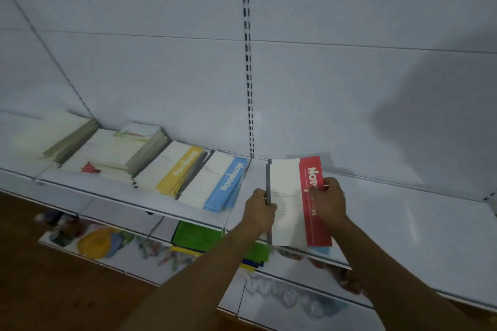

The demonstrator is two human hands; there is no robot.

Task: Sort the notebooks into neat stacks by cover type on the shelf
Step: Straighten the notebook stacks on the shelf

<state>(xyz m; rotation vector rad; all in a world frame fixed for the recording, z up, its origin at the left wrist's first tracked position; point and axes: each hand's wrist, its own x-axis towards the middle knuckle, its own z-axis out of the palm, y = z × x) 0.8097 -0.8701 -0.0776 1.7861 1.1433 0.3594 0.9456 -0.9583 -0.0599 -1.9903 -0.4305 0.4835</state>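
Head camera view, looking down at a white shelf (pixel 403 212). At centre frame, a red-banded notebook (pixel 298 201) lies on the shelf, held at both sides. Left hand (pixel 259 209) curls around its dark spine edge; right hand (pixel 329 200) pinches the red band, covering part of the word printed there. Left of it sit a blue-banded stack (pixel 215 185), then a yellow-banded stack (pixel 174 169), then blurred pale stacks (pixel 107 150) toward the left edge. Along the lower frame, a lower shelf (pixel 150 258) carries a green packet (pixel 196 234) and other coloured goods too smeared to identify, partly hidden by the forearms.
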